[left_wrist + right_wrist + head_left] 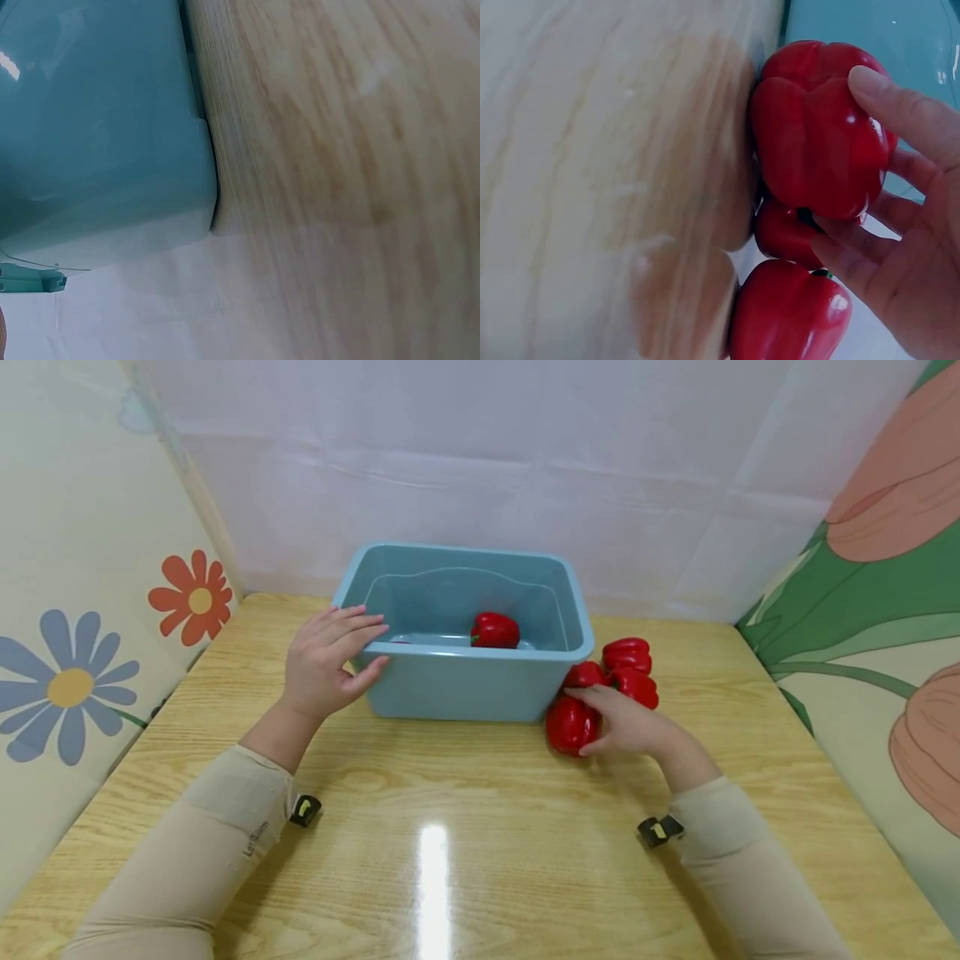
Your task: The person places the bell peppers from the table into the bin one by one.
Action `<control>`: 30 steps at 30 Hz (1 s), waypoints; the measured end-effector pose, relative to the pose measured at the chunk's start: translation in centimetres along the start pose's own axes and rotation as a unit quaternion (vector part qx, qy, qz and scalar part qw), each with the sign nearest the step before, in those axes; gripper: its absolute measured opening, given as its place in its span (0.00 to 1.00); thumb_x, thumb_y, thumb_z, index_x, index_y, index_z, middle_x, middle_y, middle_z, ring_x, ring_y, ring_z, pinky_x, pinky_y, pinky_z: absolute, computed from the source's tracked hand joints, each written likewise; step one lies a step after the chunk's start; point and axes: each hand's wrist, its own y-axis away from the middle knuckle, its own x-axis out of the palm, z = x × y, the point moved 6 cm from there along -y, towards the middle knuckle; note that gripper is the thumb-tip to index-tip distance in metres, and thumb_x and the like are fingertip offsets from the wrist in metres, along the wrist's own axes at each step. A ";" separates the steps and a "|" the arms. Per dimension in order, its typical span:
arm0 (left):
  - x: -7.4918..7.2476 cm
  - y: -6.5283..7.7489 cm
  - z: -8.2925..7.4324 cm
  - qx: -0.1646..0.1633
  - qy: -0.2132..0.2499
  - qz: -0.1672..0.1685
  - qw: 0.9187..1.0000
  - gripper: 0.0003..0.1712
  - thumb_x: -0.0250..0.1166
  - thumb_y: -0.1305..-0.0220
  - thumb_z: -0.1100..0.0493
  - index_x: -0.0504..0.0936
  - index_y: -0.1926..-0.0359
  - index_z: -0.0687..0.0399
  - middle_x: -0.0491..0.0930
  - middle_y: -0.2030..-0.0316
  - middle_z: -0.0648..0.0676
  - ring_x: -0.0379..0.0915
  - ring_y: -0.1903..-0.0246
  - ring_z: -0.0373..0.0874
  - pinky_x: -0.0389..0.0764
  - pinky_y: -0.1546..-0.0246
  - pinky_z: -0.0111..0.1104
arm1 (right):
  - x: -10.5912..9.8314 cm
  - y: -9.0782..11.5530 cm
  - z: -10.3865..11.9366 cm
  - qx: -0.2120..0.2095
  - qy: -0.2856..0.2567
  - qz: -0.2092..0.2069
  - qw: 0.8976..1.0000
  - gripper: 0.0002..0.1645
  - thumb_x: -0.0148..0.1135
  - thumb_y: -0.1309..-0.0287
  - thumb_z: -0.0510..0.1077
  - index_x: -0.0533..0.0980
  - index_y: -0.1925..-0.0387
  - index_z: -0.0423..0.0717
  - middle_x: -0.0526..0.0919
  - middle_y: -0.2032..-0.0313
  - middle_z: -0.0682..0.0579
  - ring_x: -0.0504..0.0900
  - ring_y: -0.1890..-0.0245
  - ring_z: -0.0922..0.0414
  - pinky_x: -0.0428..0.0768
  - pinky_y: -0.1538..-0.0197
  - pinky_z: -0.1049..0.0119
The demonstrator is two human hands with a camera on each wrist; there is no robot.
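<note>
My right hand (pixel 626 722) grips a glossy red bell pepper (pixel 817 135) beside the bin's front right corner. In the right wrist view the thumb (pixel 900 105) lies across its side while the other fingers reach behind it. More red bell peppers (pixel 628 656) are clustered just behind, on the wooden table. At the front left corner of a light blue plastic bin (pixel 465 685), my left hand (pixel 326 656) rests with straight fingers over the rim and the thumb along the front. Inside the bin lies a red bell pepper (pixel 495 631); a sliver of red shows at its left, mostly hidden by the front wall.
The wood-grain table (pixel 465 793) carries the bin near its back edge. Behind rises a pale cloth wall (pixel 487 468). Flower-printed panels flank the table, with a blue flower (pixel 71 687) on the left and large pink blooms (pixel 892 485) on the right.
</note>
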 end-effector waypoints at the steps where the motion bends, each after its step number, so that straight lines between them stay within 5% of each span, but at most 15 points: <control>1: 0.0 0.0 0.0 0.000 0.000 0.000 1.000 0.23 0.58 0.47 0.46 0.84 0.60 0.59 0.83 0.60 0.56 0.76 0.54 0.54 0.71 0.50 0.50 | 0.1 0.1 -0.1 0.004 -0.002 0.001 1.000 0.49 0.73 0.61 0.47 0.60 0.35 0.48 0.65 0.38 0.48 0.61 0.39 0.49 0.67 0.42 0.48; 21: 0.0 -0.1 0.0 -0.001 0.004 -0.002 1.000 0.23 0.59 0.47 0.46 0.84 0.59 0.58 0.83 0.60 0.56 0.76 0.54 0.54 0.71 0.51 0.51 | 0.9 0.0 -0.7 0.019 0.044 -0.007 0.999 0.58 0.75 0.66 0.55 0.55 0.33 0.55 0.59 0.39 0.48 0.62 0.41 0.49 0.68 0.43 0.47; 30: 0.0 0.0 0.0 0.001 -0.003 0.009 1.000 0.23 0.58 0.47 0.46 0.84 0.59 0.59 0.83 0.59 0.57 0.76 0.53 0.54 0.70 0.50 0.51 | 0.7 0.1 -0.8 0.016 0.036 -0.017 0.999 0.56 0.74 0.64 0.52 0.56 0.33 0.49 0.58 0.36 0.45 0.64 0.41 0.47 0.68 0.43 0.47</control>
